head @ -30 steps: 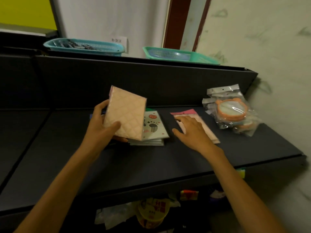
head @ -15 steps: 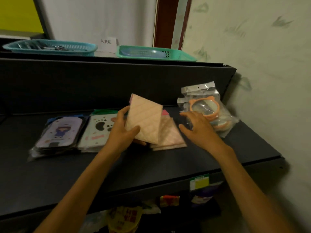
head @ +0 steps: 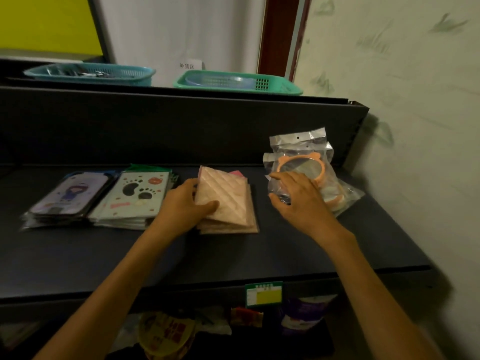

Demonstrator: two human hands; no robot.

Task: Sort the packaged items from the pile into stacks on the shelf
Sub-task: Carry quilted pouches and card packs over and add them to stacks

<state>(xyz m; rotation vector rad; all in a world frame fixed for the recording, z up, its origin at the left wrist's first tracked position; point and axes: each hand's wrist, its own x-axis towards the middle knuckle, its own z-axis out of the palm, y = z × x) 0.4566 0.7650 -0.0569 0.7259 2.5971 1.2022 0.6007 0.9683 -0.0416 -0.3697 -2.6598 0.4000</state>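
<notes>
Setting flat peach quilted square packet (head: 228, 196) onto matching peach stack (head: 231, 226) at middle of dark shelf (head: 285, 253). Our left hand (head: 181, 206) is gripping its left edge, thumb on top; we are squaring corners before letting go. Our right hand (head: 298, 198), fingers spread loose, is resting on clear bags of orange round mirrors (head: 306, 165), steadying them.

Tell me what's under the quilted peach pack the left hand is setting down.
More quilted peach packs in a stack, with a pink edge showing behind. How many, and what lies beneath them, is covered.
</notes>
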